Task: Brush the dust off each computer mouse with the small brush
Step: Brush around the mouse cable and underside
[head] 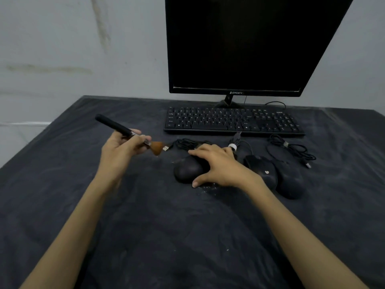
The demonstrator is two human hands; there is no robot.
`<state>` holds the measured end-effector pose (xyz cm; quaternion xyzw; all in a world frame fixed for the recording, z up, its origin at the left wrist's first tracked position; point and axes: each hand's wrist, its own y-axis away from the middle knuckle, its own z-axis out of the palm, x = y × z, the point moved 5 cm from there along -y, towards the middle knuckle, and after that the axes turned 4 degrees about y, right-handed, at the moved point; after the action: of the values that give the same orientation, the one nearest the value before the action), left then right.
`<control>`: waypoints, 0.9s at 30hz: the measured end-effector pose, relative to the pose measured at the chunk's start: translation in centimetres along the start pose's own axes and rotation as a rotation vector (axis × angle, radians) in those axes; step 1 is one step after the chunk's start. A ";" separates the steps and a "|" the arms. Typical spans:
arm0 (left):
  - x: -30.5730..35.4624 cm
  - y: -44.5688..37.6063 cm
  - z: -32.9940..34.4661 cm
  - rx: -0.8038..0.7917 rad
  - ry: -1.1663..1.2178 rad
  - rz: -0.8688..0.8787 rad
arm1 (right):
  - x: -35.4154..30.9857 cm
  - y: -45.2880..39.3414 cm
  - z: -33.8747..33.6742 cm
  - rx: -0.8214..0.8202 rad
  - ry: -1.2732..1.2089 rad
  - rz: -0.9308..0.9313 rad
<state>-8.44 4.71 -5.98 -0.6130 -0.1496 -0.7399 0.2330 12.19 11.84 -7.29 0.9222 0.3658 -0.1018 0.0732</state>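
Observation:
My left hand [119, 148] grips a small brush [125, 131] with a black handle and orange-brown bristles, held in the air just left of the mice. My right hand [214, 165] lies over the leftmost black mouse [187, 168], fingers curled round its top and thumb at its near side. Two more black mice sit to the right: a middle mouse [263, 170] with a small pale mark and a right mouse [290, 182]. White dust specks lie on the cloth near my right thumb.
A black keyboard [231, 120] and a dark monitor [245, 44] stand behind the mice. Coiled mouse cables [291, 150] and a USB plug [166, 148] lie between keyboard and mice. A dark grey cloth [166, 226] covers the table; its left edge drops off.

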 end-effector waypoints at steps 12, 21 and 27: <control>1.4 2.7 3.1 -0.510 -0.148 -0.037 | 2.2 2.9 -1.4 0.372 -0.418 -0.001; 0.1 3.4 5.1 -0.568 -0.018 0.055 | 1.3 3.6 -2.2 0.341 -0.797 -0.098; 0.8 2.6 4.5 -0.369 0.301 0.055 | 1.9 4.0 -2.1 0.289 -1.005 -0.051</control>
<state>-3.38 4.66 -4.44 -0.5317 0.0414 -0.8312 0.1570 16.56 10.64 -5.48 0.7511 0.2903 -0.5828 0.1093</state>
